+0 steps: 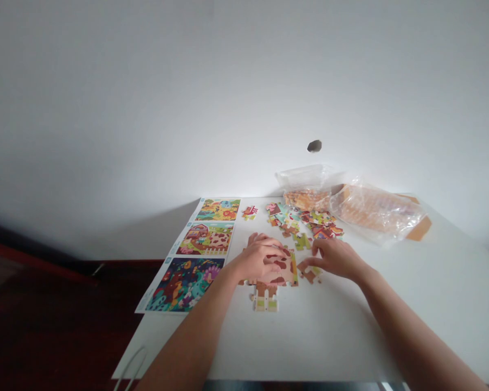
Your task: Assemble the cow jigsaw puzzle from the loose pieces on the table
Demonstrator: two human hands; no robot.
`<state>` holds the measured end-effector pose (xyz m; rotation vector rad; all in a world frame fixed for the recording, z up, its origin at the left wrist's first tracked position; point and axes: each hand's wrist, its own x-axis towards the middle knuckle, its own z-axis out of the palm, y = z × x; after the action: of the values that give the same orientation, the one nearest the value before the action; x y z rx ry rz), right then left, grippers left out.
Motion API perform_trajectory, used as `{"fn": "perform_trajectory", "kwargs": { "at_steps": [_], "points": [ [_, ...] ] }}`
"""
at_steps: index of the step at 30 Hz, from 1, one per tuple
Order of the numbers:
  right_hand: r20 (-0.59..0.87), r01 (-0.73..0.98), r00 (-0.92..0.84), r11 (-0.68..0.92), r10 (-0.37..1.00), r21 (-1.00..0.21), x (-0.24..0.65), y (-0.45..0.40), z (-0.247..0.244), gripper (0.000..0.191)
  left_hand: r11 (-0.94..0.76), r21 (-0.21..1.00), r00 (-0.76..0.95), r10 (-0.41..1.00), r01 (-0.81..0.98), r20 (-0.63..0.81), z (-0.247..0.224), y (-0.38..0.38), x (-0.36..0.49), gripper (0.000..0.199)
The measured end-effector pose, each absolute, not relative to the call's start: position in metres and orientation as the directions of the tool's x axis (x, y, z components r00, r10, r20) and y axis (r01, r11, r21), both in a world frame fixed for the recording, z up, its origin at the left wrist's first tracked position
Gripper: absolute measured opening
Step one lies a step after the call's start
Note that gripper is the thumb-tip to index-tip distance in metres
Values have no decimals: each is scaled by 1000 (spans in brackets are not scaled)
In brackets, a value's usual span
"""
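My left hand (257,259) lies with fingers spread over a joined patch of jigsaw puzzle (284,267) with brown cow spots on pink, and it hides the patch's left part. Below that patch, fence puzzle pieces (266,298) in white and green adjoin it. My right hand (332,258) is just to the right, thumb and forefinger closed at the edge of a brown puzzle piece (310,275). That piece lies close to the patch's right edge. Beyond both hands is a green puzzle piece (302,241), near several loose puzzle pieces (324,224).
A picture sheet (182,267) with three printed scenes lies on the left of the white table (342,342). Two clear plastic bags (307,198) of pieces stand at the back right, one over orange card (419,228). A small red-barn piece (250,212) lies alone near the sheet.
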<state>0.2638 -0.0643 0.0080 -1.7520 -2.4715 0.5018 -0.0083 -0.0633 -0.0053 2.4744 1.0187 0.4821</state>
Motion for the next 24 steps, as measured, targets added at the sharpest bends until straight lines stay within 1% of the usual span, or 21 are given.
{"fn": "perform_trajectory", "kwargs": {
  "at_steps": [1,3,4,6,9,14,19,22,24],
  "points": [
    [-119,883,-389,333,913,-329,266,-64,10,42,-643,500,670,726,580,155,-5,-63,-8,27],
    [-136,836,-476,400,869,-375,270,-65,12,56,-640,504,667,728,580,157,-5,-64,-8,28],
    [-159,821,-507,419,847,-388,271,-65,13,60,-639,506,665,729,579,159,-5,-64,-8,28],
    [-201,811,-532,428,822,-398,270,-67,14,54,-640,506,664,730,579,162,-4,-64,-8,27],
    [-231,830,-508,400,830,-388,267,-68,14,43,-646,494,667,727,582,164,-4,-64,-7,27],
    [-265,869,-457,363,849,-338,261,-69,13,48,-652,474,665,728,592,170,-4,-64,-7,25],
    [-292,891,-434,359,852,-277,254,-74,11,40,-651,453,646,739,609,193,-8,-63,-7,22],
    [-284,878,-464,392,839,-276,250,-77,14,39,-651,437,639,743,621,200,-9,-61,-7,22],
    [-255,857,-496,419,830,-300,249,-79,18,38,-651,425,634,746,629,204,-10,-60,-8,22]
  ]
}}
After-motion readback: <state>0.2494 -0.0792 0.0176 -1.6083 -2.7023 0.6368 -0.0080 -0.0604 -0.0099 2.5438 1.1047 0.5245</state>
